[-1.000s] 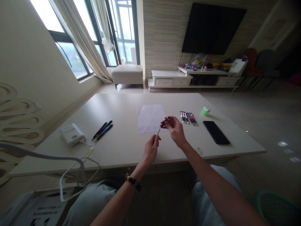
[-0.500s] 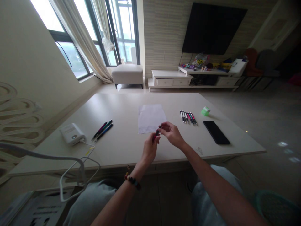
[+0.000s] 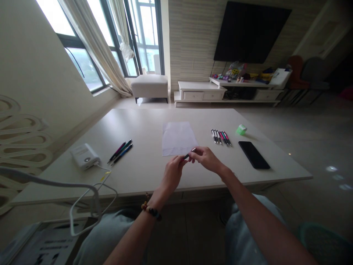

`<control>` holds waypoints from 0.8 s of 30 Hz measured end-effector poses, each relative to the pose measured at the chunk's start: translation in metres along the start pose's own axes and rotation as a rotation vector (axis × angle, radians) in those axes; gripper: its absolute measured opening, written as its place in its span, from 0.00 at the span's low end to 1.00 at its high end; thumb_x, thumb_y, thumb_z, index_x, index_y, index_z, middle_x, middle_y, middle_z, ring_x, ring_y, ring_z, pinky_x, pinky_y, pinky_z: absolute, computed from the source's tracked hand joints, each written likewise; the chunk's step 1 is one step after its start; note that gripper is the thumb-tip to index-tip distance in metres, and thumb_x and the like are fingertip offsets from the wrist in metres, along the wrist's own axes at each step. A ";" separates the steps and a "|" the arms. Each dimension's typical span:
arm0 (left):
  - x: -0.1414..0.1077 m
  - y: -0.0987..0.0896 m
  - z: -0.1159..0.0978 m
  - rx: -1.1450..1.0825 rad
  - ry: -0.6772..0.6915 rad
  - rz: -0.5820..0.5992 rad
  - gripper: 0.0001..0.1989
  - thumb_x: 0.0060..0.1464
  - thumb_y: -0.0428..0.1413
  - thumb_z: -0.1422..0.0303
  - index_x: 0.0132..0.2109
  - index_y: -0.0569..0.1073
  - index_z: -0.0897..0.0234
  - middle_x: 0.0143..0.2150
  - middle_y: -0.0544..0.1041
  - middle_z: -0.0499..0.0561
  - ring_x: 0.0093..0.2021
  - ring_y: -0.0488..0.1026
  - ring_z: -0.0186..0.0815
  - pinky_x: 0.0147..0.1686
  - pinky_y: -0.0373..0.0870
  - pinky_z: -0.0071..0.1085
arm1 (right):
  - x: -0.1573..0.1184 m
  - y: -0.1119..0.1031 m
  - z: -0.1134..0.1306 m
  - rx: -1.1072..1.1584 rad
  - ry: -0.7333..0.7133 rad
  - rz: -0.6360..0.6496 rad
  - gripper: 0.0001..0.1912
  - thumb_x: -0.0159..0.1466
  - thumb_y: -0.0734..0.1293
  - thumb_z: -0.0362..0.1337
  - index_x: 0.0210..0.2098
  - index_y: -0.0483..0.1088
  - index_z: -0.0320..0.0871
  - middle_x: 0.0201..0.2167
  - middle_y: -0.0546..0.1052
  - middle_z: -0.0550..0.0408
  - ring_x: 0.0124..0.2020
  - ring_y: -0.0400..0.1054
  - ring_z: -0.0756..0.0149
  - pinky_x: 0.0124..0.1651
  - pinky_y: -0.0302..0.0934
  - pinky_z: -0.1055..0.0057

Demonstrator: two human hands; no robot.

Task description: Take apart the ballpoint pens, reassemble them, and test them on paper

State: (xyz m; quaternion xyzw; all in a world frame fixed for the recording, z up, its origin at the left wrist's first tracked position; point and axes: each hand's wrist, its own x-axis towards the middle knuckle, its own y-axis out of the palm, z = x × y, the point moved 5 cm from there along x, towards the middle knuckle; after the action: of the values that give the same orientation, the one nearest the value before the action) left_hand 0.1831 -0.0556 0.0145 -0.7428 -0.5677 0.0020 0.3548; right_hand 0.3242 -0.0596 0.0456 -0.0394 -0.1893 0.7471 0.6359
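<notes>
Between my two hands is a pen (image 3: 189,154) with a dark grip and a shiny tip pointing up and to the right. My left hand (image 3: 173,171) is closed around its lower end, which the fingers mostly hide. The fingers of my right hand (image 3: 205,158) pinch the pen near its tip. Just beyond the hands lies a sheet of white paper (image 3: 178,136), with lines of writing along its near edge. To the right, several pens (image 3: 220,137) lie side by side in a row. Several more pens (image 3: 120,151) lie slanted at the left.
On the white table (image 3: 138,121), a black phone (image 3: 253,155) and a small green-and-white box (image 3: 241,129) lie at the right. A white power bank (image 3: 85,156) with a cable (image 3: 110,187) sits at the left. A grey curved bar (image 3: 55,182) crosses the lower left.
The pen has turned from steep to flatter, its tip swinging right. My right hand has shifted slightly right and down, and my left hand has rolled over the pen's lower end.
</notes>
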 end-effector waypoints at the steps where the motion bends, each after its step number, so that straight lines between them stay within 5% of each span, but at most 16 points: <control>1: -0.001 0.000 -0.001 0.025 0.021 0.004 0.10 0.58 0.51 0.69 0.45 0.74 0.60 0.40 0.77 0.52 0.40 0.72 0.36 0.40 0.65 0.30 | 0.000 0.000 -0.002 0.013 0.006 -0.001 0.12 0.60 0.63 0.42 0.26 0.71 0.40 0.23 0.75 0.55 0.24 0.67 0.70 0.30 0.61 0.73; 8: -0.004 0.001 -0.002 0.124 0.091 0.008 0.11 0.60 0.48 0.70 0.48 0.70 0.62 0.42 0.75 0.55 0.43 0.71 0.38 0.43 0.65 0.33 | 0.000 0.006 -0.011 0.035 0.064 -0.037 0.23 0.63 0.60 0.46 0.16 0.64 0.41 0.10 0.64 0.61 0.14 0.57 0.75 0.22 0.53 0.76; 16: 0.000 -0.004 -0.004 0.234 0.099 0.004 0.08 0.61 0.46 0.70 0.41 0.70 0.63 0.37 0.76 0.52 0.38 0.71 0.36 0.39 0.66 0.32 | -0.002 -0.006 -0.005 0.034 0.040 0.006 0.21 0.63 0.59 0.51 0.24 0.65 0.41 0.19 0.70 0.58 0.19 0.61 0.73 0.24 0.55 0.75; 24: -0.001 -0.005 -0.002 0.370 0.135 0.018 0.08 0.60 0.49 0.70 0.45 0.70 0.63 0.41 0.76 0.53 0.42 0.71 0.39 0.43 0.66 0.35 | -0.005 -0.003 -0.014 -0.153 0.055 -0.039 0.29 0.65 0.54 0.52 0.13 0.59 0.43 0.09 0.62 0.60 0.14 0.57 0.73 0.26 0.55 0.73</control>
State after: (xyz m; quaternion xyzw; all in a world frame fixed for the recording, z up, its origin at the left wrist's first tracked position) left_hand 0.1792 -0.0572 0.0177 -0.6684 -0.5261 0.0597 0.5224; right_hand 0.3321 -0.0609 0.0329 -0.1046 -0.2290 0.7167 0.6503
